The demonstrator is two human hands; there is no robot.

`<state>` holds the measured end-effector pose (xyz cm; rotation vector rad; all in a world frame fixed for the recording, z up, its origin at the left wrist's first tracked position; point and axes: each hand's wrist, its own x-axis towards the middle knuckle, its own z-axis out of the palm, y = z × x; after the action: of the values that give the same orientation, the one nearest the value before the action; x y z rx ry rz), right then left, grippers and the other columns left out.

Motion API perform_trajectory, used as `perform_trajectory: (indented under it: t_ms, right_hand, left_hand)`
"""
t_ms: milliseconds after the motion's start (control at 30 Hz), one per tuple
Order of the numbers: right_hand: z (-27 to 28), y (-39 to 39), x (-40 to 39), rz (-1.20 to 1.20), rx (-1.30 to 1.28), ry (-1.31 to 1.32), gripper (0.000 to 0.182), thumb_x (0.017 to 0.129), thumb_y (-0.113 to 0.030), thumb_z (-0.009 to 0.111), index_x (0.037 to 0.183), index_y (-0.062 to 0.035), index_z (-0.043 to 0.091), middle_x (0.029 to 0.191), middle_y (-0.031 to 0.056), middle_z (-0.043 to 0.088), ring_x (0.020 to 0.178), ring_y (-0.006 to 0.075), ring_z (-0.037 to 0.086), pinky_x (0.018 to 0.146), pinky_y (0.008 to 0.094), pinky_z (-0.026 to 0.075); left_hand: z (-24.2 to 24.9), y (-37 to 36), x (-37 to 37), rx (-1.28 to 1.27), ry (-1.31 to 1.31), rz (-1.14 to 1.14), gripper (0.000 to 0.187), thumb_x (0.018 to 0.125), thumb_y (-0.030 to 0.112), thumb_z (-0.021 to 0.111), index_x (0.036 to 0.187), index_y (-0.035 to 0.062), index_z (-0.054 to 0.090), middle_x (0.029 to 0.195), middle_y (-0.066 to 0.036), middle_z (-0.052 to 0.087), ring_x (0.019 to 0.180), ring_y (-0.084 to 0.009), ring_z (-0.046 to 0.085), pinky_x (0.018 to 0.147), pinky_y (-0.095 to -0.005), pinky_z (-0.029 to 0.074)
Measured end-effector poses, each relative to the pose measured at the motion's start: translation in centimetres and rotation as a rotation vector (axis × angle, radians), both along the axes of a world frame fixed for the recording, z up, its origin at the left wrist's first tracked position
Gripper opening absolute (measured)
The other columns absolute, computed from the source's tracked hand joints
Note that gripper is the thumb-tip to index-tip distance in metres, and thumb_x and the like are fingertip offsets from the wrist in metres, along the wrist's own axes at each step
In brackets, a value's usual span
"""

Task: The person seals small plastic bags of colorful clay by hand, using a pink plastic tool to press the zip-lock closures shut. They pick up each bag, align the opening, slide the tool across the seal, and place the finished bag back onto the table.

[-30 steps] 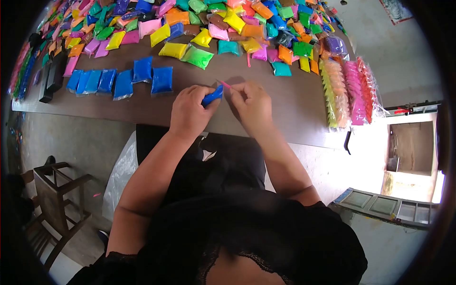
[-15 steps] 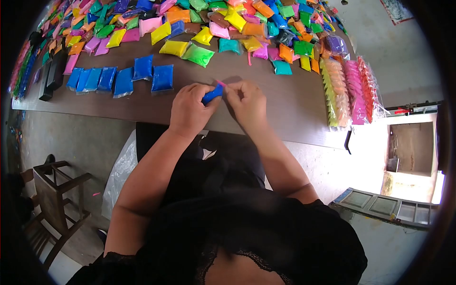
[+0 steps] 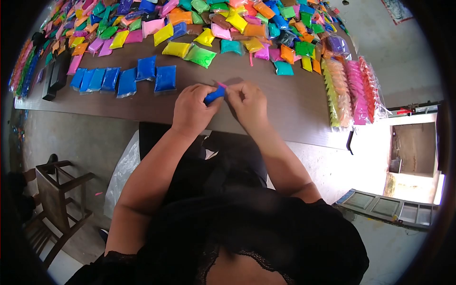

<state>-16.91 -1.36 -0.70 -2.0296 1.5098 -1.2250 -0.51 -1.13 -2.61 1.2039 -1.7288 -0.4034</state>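
Note:
In my left hand (image 3: 194, 105) is a small blue clay packet (image 3: 215, 94), gripped between thumb and curled fingers just above the table's front edge. My right hand (image 3: 248, 102) is closed in a pinch at the packet's right end, with a thin pink strip (image 3: 221, 85) showing at its fingertips. Fingers hide much of the packet and the strip's lower end. To the left of my hands lies a row of several blue packets (image 3: 127, 82) on the brown table (image 3: 294, 104). The nearest packet (image 3: 165, 78) is beside my left hand.
A big heap of colourful packets (image 3: 235, 20) covers the table's far side. Long bags of stacked packets (image 3: 338, 95) lie at the right edge. A black box-like object (image 3: 58, 71) stands at the left. On the floor, a wooden chair (image 3: 54, 199) is at the left.
The view has shifted slightly, so the table appears a little further right and down. Both hands keep nearly the same hold on the blue packet and pink strip.

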Motion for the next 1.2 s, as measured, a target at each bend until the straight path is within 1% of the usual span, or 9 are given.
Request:
perform_trajectory:
  t_ms: [367,467,667,767,833,967,1033,1133,1200]
  right_hand:
    - [-0.1,-0.3,-0.5,-0.068,0.040,-0.064,0.009,0.083,-0.014,0.071,0.084,-0.0059,0.068,0.076,0.0107,0.060,0.071,0.0278,0.060,0.064,0.0380,0.048]
    - [0.2,0.3,-0.2,0.062,-0.093,-0.015,0.008,0.083,-0.014,0.071,0.083,-0.0060,0.067,0.076,0.0103,0.060,0.072,0.0276,0.060,0.065,0.0377,0.048]
    - [0.2,-0.6,-0.9,-0.071,-0.024,0.020,0.007,0.083,-0.012,0.070,0.084,-0.0063,0.067,0.076,0.0105,0.061,0.072,0.0286,0.060,0.065,0.0375,0.048]
    - [0.3,0.0,-0.5,0.108,-0.018,0.005,0.006,0.083,-0.012,0.069,0.084,-0.0060,0.067,0.076,0.0109,0.060,0.071,0.0293,0.060,0.065,0.0381,0.048]
    - [-0.1,-0.7,-0.7,-0.037,0.004,-0.008,0.007,0.083,-0.012,0.069,0.085,-0.0057,0.067,0.075,0.0112,0.060,0.071,0.0291,0.059,0.065,0.0379,0.048]
    - [1.5,-1.0,-1.4,-0.057,0.046,0.006,0.008,0.083,-0.012,0.070,0.084,-0.0051,0.066,0.077,0.0115,0.062,0.071,0.0282,0.060,0.065,0.0377,0.048]
    - [1.2,0.2,-1.0,0.138,0.143,-0.020,0.009,0.082,-0.013,0.070,0.082,-0.0050,0.066,0.077,0.0108,0.063,0.070,0.0273,0.061,0.066,0.0377,0.049]
    - [1.2,-0.6,-1.2,-0.062,0.145,0.007,0.009,0.082,-0.013,0.071,0.081,-0.0054,0.066,0.078,0.0096,0.064,0.071,0.0264,0.061,0.065,0.0373,0.049]
    - [1.4,-0.5,-1.4,-0.010,0.162,-0.028,0.009,0.082,-0.014,0.071,0.081,-0.0054,0.066,0.078,0.0097,0.064,0.071,0.0266,0.061,0.064,0.0370,0.049]
  left_hand:
    - [0.4,0.0,0.2,0.082,-0.013,-0.027,0.020,0.072,0.014,0.076,0.088,0.0083,0.067,0.084,-0.009,0.067,0.084,-0.0321,0.064,0.076,-0.0415,0.051]
    - [0.0,0.0,0.2,0.032,0.015,-0.024,0.019,0.072,0.013,0.076,0.088,0.0082,0.067,0.083,-0.009,0.067,0.084,-0.0320,0.063,0.076,-0.0415,0.051]
    - [0.2,0.0,0.3,0.078,0.006,-0.042,0.019,0.072,0.012,0.076,0.088,0.0083,0.067,0.083,-0.009,0.067,0.083,-0.0319,0.063,0.076,-0.0417,0.051]
    - [0.1,0.0,0.3,0.020,-0.007,-0.031,0.020,0.072,0.013,0.076,0.089,0.0084,0.067,0.084,-0.009,0.067,0.084,-0.0319,0.064,0.076,-0.0412,0.051]
    - [0.1,0.0,0.2,0.053,-0.005,-0.038,0.020,0.072,0.013,0.076,0.089,0.0085,0.067,0.085,-0.009,0.067,0.085,-0.0319,0.064,0.076,-0.0408,0.051]
    - [0.5,0.2,0.2,0.067,-0.013,-0.018,0.021,0.072,0.013,0.077,0.089,0.0080,0.067,0.086,-0.010,0.068,0.085,-0.0321,0.064,0.077,-0.0406,0.051]
    - [0.2,0.3,0.1,0.045,-0.019,-0.019,0.020,0.071,0.014,0.077,0.088,0.0074,0.066,0.086,-0.010,0.068,0.085,-0.0321,0.064,0.077,-0.0408,0.051]
    - [0.5,0.1,0.1,0.039,-0.015,-0.025,0.020,0.072,0.014,0.077,0.086,0.0069,0.066,0.085,-0.010,0.068,0.083,-0.0321,0.064,0.076,-0.0413,0.051]
    - [0.6,0.3,0.2,0.077,-0.006,-0.032,0.019,0.072,0.014,0.077,0.086,0.0069,0.066,0.084,-0.010,0.067,0.083,-0.0321,0.064,0.076,-0.0416,0.051]
